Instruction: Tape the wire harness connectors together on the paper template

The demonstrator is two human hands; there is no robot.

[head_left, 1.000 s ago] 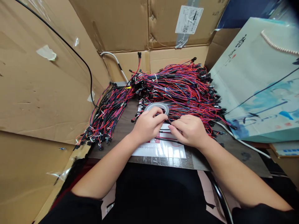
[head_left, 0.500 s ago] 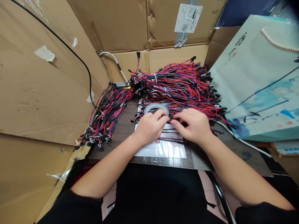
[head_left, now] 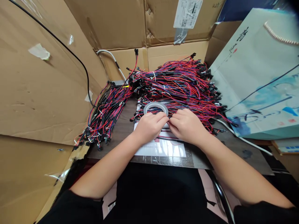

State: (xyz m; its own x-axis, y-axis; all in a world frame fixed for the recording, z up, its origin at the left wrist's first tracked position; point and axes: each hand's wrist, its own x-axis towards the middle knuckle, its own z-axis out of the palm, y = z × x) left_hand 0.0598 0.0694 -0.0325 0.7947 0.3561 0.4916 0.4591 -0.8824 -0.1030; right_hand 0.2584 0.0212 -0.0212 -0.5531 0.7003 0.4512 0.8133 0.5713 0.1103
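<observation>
From my remote station I see the bare left hand (head_left: 150,126) and bare right hand (head_left: 184,126) meet fingertip to fingertip, each grip apparently pinched on a small dark piece (head_left: 168,121), mostly hidden. It sits between them, neither hand clearly nearer. Below, thin red-and-black wires (head_left: 168,137) lie side to side across a glossy white printed sheet (head_left: 161,151). The translucent grey plastic ring (head_left: 156,103) rests just beyond my left hand.

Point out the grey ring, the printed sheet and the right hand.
Grey ring (head_left: 156,104): head view, far side of its rim.
Printed sheet (head_left: 171,150): head view, its lower right part.
Right hand (head_left: 186,125): head view, back of the hand.
</observation>
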